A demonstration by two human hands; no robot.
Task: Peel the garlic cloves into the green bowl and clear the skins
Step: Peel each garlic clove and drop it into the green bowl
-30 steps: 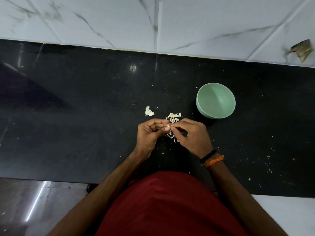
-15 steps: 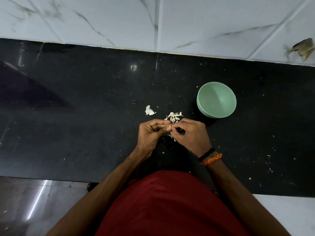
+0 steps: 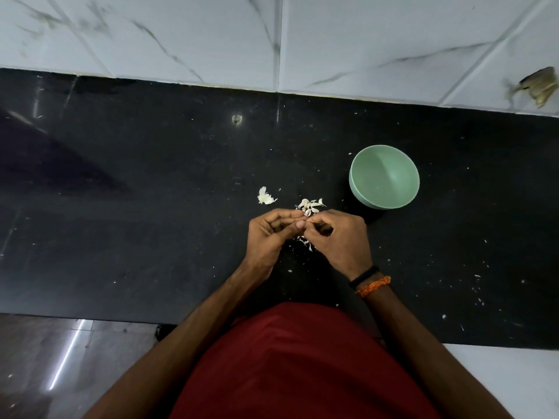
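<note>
Head view, the only one. Your left hand (image 3: 266, 234) and right hand (image 3: 338, 237) meet fingertip to fingertip over the black tabletop (image 3: 151, 207), just in front of your red shirt (image 3: 296, 364). Grip, both hands: fingers curled in tight, pinching at one small thing between them, by the task a garlic clove (image 3: 303, 221). Only a speck of it shows at the fingertips; whether it is half peeled or whole cannot be told.

Remaining cloves (image 3: 310, 205) lie in a small pale cluster just beyond your fingertips. One larger papery piece of skin (image 3: 265, 197) sits apart to their left. More loose skins (image 3: 307, 243) lie under and between your hands, partly covered. The green bowl (image 3: 384, 176) stands upright near your right hand, further back, not touching anything; its inside looks bare from here, though its near wall hides part of the floor.

Handling, as judgement: a clove is light, firm and small, so hold it by its sides with the left hand and lift the skin from the pointed tip or root end with the right thumbnail. The skin is thin, brittle and near weightless; expect it to tear into flakes and cling to fingers. A peeled clove may be slightly tacky.

Hard to make out: white specks scattered across the right of the tabletop may be skin fragments or marks in the stone. A brownish object (image 3: 540, 86) on the marble wall (image 3: 393, 31) is cut off by the frame edge; unidentified.
</note>
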